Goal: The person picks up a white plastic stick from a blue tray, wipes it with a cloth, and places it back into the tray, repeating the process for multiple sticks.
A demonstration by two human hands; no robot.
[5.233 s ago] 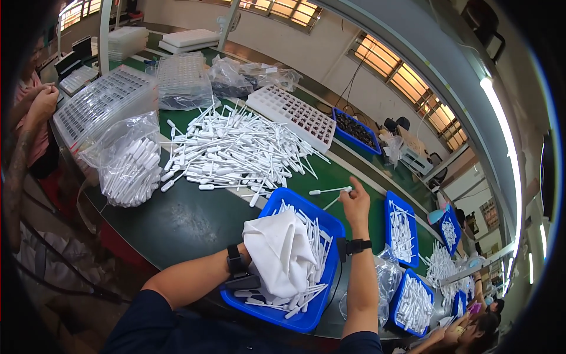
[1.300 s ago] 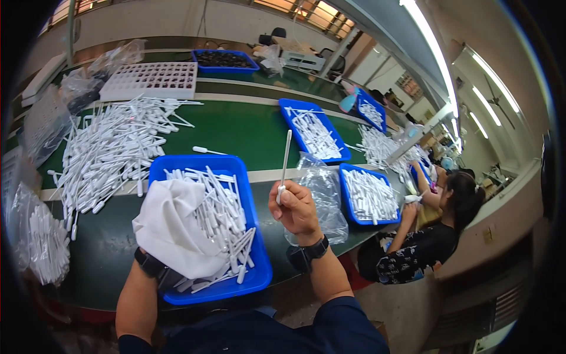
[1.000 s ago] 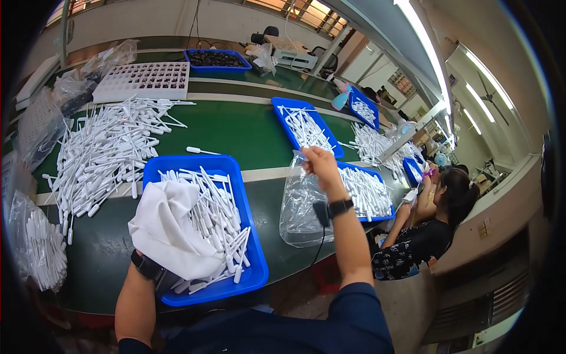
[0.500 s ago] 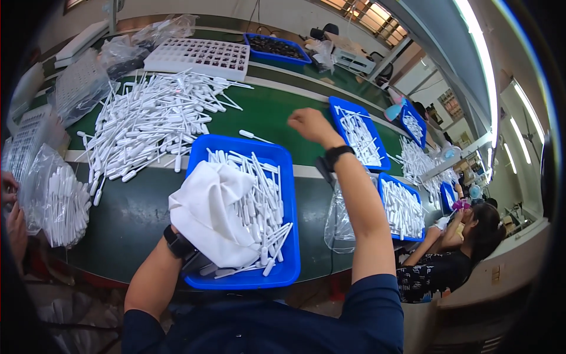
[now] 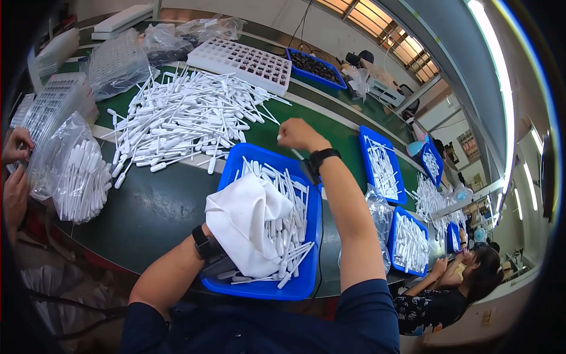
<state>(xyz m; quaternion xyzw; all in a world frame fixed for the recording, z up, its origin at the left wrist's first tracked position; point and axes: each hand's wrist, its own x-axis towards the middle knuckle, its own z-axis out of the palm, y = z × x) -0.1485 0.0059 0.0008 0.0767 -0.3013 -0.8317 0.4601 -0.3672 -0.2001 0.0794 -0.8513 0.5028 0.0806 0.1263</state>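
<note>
A white cloth (image 5: pixel 244 221) covers my left hand, so its fingers are hidden. The cloth lies bunched over a blue tray (image 5: pixel 315 236) of white plastic droppers (image 5: pixel 289 203) at the edge of the bench. My right hand (image 5: pixel 299 135) is beyond the tray, above the green belt, with its fingers curled together. A bit of white shows at its fingertips and more below the hand; it looks like a single dropper, mostly hidden. To the left of that hand spreads a large loose heap of droppers (image 5: pixel 183 118).
Behind the heap stands a white foam rack (image 5: pixel 236 62). Bagged droppers (image 5: pixel 82 177) lie at left beside another person's hands (image 5: pixel 17 147). More blue trays (image 5: pixel 380 165) of droppers stand at right, where another person (image 5: pixel 454 295) sits. A blue tray of dark pieces (image 5: pixel 315 68) is farther back.
The view has shifted, so the bench appears farther right. My right hand has come down and in toward the lone dropper on the belt. The cloth stays over my left hand.
</note>
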